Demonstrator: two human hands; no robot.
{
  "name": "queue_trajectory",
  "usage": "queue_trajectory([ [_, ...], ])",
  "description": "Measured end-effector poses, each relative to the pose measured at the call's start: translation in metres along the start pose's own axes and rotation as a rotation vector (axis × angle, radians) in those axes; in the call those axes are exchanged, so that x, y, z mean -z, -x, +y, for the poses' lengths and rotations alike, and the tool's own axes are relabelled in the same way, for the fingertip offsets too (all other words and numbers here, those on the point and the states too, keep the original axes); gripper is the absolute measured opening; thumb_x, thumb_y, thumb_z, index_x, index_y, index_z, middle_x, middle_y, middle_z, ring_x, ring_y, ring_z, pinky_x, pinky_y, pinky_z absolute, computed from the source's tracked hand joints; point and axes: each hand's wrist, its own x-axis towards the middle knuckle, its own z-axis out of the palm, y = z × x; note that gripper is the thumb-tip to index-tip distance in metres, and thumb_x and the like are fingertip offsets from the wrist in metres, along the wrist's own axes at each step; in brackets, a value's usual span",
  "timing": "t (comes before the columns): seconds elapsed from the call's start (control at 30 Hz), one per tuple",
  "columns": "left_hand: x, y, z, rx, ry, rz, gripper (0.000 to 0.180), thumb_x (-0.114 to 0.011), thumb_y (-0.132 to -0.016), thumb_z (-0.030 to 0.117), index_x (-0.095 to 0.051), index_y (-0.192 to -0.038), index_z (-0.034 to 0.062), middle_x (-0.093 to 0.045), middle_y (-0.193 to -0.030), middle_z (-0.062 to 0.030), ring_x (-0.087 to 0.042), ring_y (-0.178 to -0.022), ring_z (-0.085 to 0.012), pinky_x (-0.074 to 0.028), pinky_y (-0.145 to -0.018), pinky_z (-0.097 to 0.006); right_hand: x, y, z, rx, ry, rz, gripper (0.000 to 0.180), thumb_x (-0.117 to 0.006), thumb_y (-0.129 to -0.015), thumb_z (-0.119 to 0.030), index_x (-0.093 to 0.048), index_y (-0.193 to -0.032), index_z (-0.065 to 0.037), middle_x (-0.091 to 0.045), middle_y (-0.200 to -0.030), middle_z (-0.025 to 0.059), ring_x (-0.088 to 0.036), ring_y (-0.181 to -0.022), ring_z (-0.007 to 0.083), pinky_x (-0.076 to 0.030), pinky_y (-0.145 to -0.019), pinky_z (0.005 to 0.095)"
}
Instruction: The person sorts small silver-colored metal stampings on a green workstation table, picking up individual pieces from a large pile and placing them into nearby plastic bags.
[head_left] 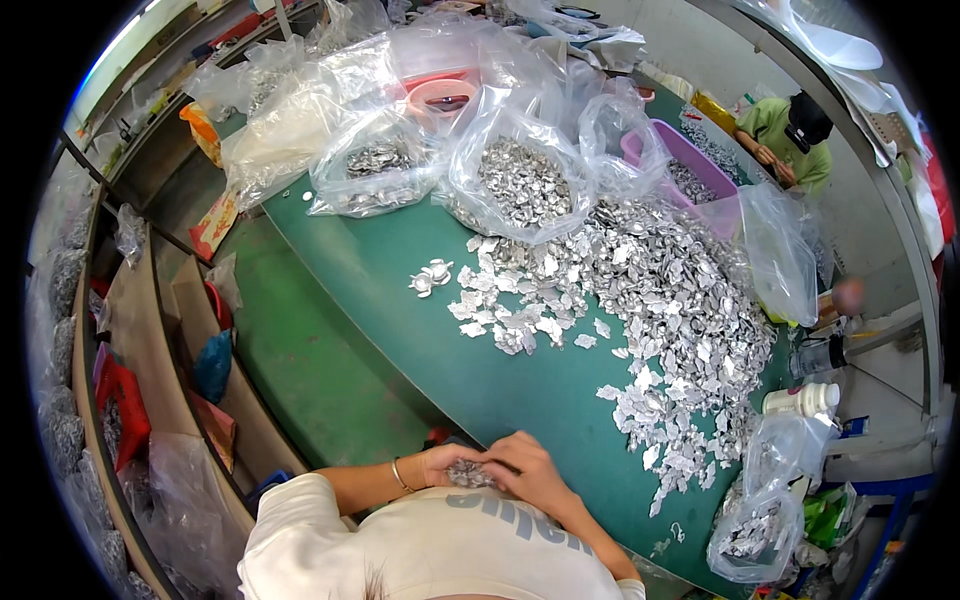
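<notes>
Though behind silvery pieces, bags.

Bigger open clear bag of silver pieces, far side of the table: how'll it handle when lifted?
The clear bag probably sags: its film looks thin and creased. It's likely fairly heavy, being filled with metallic-looking silver pieces. Tipping could spill some, since its mouth gapes open.
</notes>
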Motion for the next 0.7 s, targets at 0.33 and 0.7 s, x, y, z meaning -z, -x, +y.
queue_trajectory([
  [0.33,-0.129,0.013,0.025,-0.257,0.257,0.206,0.019,-0.059,-0.09,0.022,-0.06,-0.09,0.0025,-0.054,-0.101,-0.0129,-0.049,-0.07,-0.0141,-0.039,-0.04,-0.019,0.003,0.032,0.008,-0.29,-0.354,0.501,0.016,-0.055,-0.089,0.004,-0.061,-0.104,0.004,-0.06,-0.091,0.0068,-0.057,-0.081,0.0113,-0.046,-0.072,0.0238],
  [0.7,-0.271,-0.041,0.252,-1.34,-0.226,0.233,0.046,-0.054,-0.086,0.016,-0.042,-0.127,0.0014,-0.043,-0.129,-0.0195,-0.042,-0.121,-0.0347,-0.036,-0.1,-0.057,0.009,0.044,0.003,-0.305,-0.476,0.641,0.022,-0.058,-0.087,0.003,-0.059,-0.11,0.004,-0.061,-0.09,0.0065,-0.056,-0.083,0.0104,-0.045,-0.075,0.0229],
])
